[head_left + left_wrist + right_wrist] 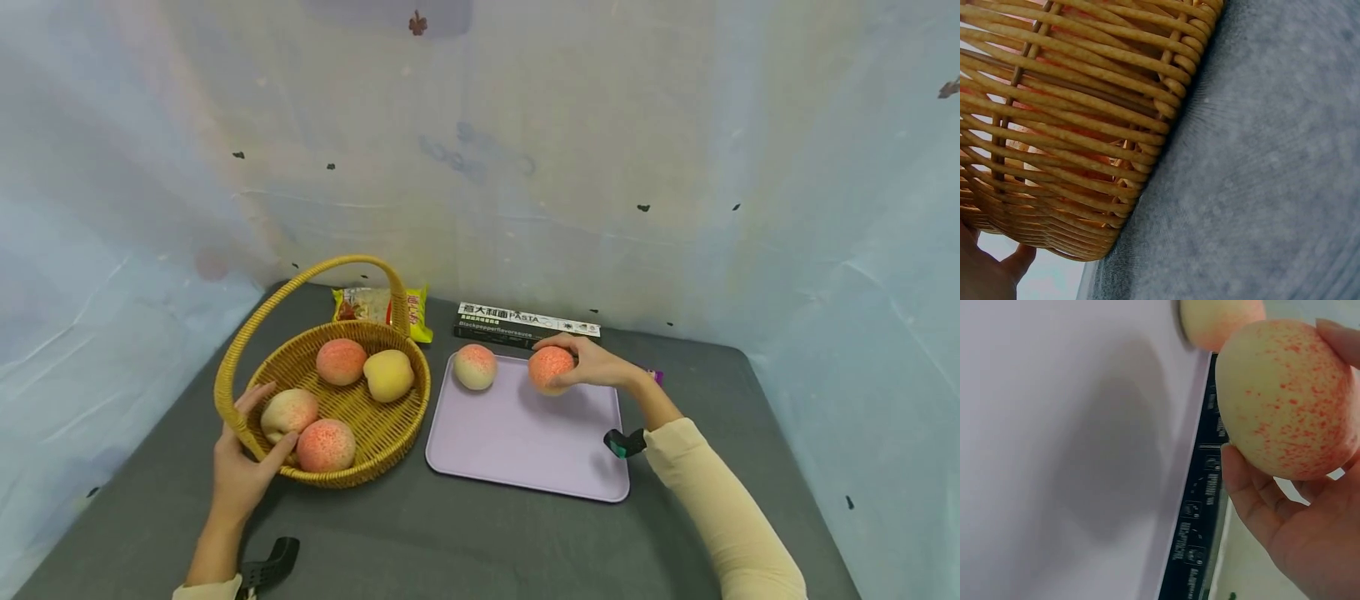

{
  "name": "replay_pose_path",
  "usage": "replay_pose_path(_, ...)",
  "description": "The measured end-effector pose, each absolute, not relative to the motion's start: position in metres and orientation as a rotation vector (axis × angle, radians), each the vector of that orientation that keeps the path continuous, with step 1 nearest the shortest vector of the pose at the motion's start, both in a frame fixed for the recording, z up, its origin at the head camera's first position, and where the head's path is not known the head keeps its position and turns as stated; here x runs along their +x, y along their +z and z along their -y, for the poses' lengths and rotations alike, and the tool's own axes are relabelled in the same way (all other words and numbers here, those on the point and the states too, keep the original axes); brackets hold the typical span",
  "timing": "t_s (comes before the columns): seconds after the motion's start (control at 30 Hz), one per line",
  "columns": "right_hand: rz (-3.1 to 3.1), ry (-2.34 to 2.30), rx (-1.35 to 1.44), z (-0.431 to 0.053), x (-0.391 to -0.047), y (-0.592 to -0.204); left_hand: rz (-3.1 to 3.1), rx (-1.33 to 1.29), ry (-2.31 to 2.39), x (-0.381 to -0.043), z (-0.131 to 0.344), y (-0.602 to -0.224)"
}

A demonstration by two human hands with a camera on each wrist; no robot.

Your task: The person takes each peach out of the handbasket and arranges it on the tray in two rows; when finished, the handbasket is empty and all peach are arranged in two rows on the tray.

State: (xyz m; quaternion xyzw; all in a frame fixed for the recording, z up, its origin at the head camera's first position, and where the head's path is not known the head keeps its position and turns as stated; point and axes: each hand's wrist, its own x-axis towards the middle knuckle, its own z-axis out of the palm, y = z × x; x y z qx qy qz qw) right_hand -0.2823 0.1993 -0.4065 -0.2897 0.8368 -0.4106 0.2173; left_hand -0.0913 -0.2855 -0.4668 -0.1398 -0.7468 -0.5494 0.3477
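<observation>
My right hand (588, 362) holds a peach (551, 370) with a red-speckled top above the lilac tray (517, 454); the right wrist view shows thumb and fingers around the peach (1288, 400), its shadow on the tray. A second peach (476, 367) sits at the tray's far left corner. My left hand (243, 467) grips the near left rim of the wicker basket (375, 425), thumb and fingers reaching over the edge beside a pale peach (288, 414). A speckled peach (326, 446), a reddish peach (341, 362) and a yellow one (388, 375) also lie in the basket.
The basket's tall arched handle (300, 279) rises over its left side. Behind the basket lies a yellow food packet (367, 305). A black-and-white pasta box (525, 325) stands behind the tray. Pale sheeting (540, 150) hangs around the grey table (450, 533).
</observation>
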Motion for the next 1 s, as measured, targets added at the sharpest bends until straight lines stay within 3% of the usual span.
replay_pose_path(1.0,-2.273,-1.055,-0.756,-0.184,-0.297,-0.431,1.939,-0.371,-1.399,-0.09,0.285,-0.466)
